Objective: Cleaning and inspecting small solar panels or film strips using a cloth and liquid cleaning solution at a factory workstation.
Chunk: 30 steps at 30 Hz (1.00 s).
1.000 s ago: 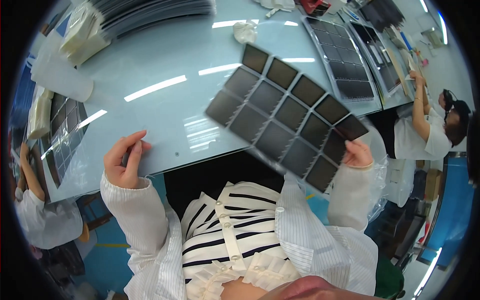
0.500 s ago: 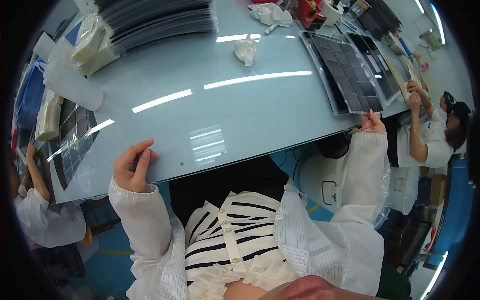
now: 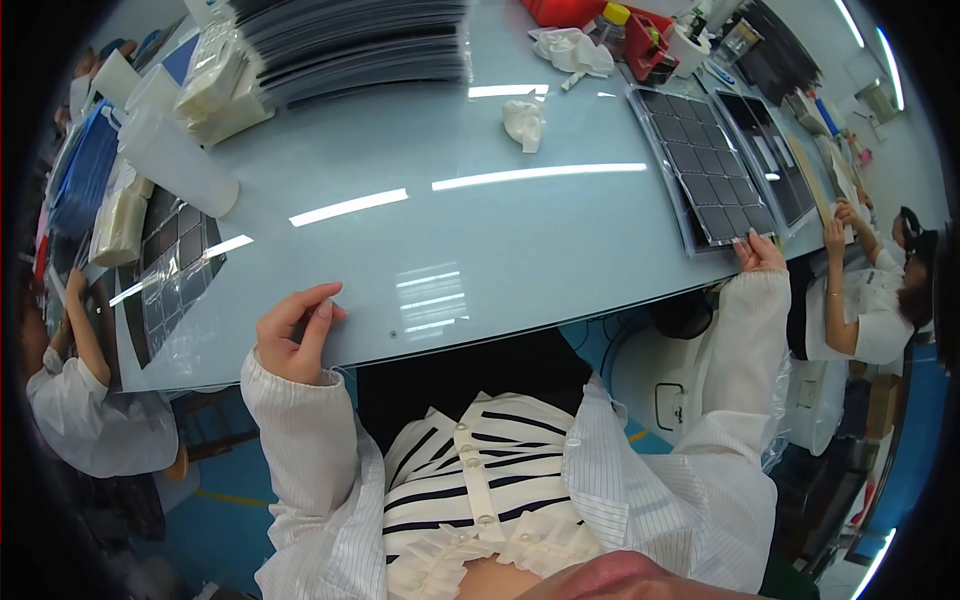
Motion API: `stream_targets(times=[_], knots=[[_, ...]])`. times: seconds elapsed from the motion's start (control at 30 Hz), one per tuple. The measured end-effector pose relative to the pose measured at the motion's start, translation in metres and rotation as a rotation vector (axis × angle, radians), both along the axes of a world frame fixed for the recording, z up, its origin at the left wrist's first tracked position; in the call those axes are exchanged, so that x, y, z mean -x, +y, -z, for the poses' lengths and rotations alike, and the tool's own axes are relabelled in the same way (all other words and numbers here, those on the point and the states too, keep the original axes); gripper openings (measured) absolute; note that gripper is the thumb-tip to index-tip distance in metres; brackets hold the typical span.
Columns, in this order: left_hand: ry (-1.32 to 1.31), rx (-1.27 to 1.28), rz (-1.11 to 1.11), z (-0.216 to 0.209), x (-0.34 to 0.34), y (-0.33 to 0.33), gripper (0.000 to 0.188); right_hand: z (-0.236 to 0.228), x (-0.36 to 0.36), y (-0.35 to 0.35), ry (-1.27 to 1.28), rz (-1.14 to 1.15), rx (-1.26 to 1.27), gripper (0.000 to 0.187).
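My right hand pinches the near edge of a dark sheet, which is divided into a grid of squares with pale lines. That sheet lies on top of another dark sheet in a clear, pale-edged layer, at the right of the table. My left hand is at the table's front edge on the left. Its fingers are half bent and loosely apart, and nothing shows in them. A crumpled white tissue lies on the table between the hands, farther back.
A tall stack of dark sheets stands at the back left of the glossy table. Near it are a translucent jug and wrapped cream bundles. A red tape dispenser stands back right. Other people work at both sides.
The whole view has shifted, so the table's things appear farther right and lower. My right hand keeps hold of the grid sheet's edge; its near end sits closer to the layer below.
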<state>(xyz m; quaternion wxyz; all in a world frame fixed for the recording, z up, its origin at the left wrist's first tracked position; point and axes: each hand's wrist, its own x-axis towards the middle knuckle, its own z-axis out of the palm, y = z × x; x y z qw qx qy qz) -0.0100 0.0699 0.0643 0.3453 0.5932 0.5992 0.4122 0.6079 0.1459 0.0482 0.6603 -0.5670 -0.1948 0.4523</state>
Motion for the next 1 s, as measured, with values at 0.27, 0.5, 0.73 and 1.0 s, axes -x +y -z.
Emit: stream_targets(times=[0.27, 0.5, 0.73, 1.0], knots=[[-0.004, -0.042, 0.001, 0.001, 0.001, 0.002, 0.018, -0.016, 0.018, 0.002, -0.256, 0.038, 0.179, 0.027], [-0.047, -0.076, 0.0, 0.001, 0.0, 0.001, 0.018, -0.055, 0.058, 0.017, -1.043, 0.296, -0.012, 0.076], [-0.059, -0.092, -0.003, 0.004, 0.003, -0.004, 0.018, -0.181, 0.219, 0.132, -1.631, 0.023, -0.649, 0.054], [-0.071, -0.089, -0.023, -0.005, 0.004, -0.001, 0.018, -0.235, 0.348, 0.268, -1.881, -0.083, -1.457, 0.023]])
